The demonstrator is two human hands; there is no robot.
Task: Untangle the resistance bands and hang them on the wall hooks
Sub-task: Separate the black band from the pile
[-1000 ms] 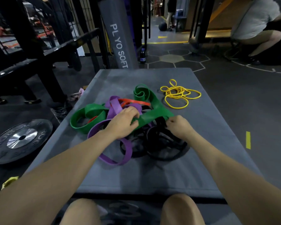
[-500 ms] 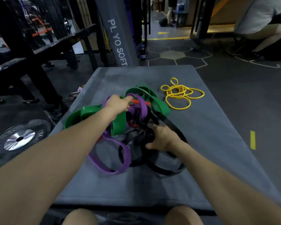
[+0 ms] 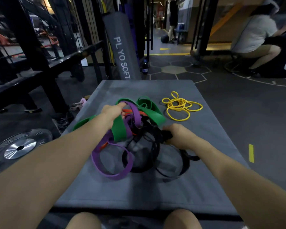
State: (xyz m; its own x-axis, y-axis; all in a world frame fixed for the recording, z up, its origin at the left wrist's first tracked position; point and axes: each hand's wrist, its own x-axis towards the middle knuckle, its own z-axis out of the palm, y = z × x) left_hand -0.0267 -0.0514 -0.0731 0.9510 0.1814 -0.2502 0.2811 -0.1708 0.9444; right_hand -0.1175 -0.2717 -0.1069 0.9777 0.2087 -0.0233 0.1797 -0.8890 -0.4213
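Your left hand [image 3: 113, 111] has lifted the green band [image 3: 153, 111] farther; your right hand [image 3: 177, 134] still pins black bands [image 3: 149, 142], loosening the tangle.

The surface [image 3: 210, 164] is a grey padded mat with a matt, faintly grained skin like vinyl. The green band [image 3: 153, 111], purple band [image 3: 109, 171] and black bands [image 3: 155, 146] look like smooth, dull rubber; the yellow band [image 3: 180, 106] is thinner, rubbery. The weight plate [image 3: 20, 147] has a shiny metal hub.
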